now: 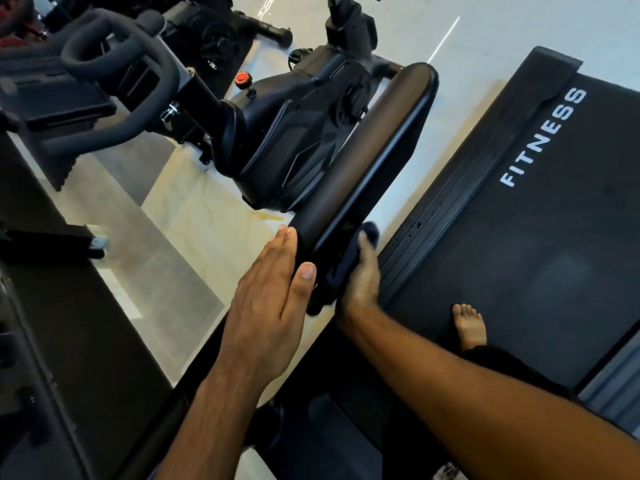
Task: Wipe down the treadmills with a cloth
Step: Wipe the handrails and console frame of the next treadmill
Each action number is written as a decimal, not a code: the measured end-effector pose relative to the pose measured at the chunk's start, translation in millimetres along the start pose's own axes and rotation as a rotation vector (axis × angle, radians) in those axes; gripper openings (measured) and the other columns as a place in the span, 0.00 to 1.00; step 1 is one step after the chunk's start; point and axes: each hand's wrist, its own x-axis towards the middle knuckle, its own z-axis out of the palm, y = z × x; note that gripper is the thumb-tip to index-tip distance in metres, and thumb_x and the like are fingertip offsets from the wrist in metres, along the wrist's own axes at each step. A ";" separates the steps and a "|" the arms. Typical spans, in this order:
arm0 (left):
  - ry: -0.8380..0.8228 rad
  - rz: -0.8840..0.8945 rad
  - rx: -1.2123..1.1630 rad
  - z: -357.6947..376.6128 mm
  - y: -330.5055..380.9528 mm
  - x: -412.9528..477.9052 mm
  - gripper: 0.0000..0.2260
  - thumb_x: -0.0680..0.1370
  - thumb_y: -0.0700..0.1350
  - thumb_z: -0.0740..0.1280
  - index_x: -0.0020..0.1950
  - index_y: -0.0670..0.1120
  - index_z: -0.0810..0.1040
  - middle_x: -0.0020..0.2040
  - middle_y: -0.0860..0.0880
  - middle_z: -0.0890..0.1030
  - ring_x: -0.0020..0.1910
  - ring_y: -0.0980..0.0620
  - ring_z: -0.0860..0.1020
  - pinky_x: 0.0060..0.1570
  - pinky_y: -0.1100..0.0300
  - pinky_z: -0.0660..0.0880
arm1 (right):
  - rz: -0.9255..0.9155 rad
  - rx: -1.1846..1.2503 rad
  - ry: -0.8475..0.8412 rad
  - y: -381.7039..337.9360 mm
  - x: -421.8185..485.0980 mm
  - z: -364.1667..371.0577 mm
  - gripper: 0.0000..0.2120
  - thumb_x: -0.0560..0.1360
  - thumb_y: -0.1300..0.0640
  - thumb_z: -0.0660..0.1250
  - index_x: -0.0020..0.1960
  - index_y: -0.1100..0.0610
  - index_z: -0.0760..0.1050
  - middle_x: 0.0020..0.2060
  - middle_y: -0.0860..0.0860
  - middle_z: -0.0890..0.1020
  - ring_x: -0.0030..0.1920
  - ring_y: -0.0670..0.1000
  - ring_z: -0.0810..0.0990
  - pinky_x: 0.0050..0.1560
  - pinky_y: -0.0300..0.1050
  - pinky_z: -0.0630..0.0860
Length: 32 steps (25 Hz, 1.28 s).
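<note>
Wiping a treadmill handrail, barefoot on the belt.

The treadmill (536,254) has a matte, finely grained black belt and a ribbed side strip. Its long handrail (363,150) is smooth and rounded, with an angular hard-shelled exercise bike (294,133) just beside it. The left hand (270,306) lies flat with fingers straight on the rail's outer side. The right hand (360,282) curls round a soft dark cloth (370,230), pressing it to the rail's inner side. The bunched cloth could slide off the slick rail, and leaning weight might shift the belt under the bare foot (469,327).
</note>
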 end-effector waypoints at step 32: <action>-0.054 0.099 -0.155 2.8 80.4 73.6 0.25 0.80 0.61 0.49 0.77 0.57 0.59 0.77 0.63 0.57 0.74 0.68 0.52 0.76 0.58 0.52 | -0.593 -0.475 0.052 -198.3 -35.6 30.5 0.10 0.77 0.55 0.66 0.58 0.53 0.76 0.45 0.47 0.81 0.45 0.48 0.80 0.42 0.39 0.74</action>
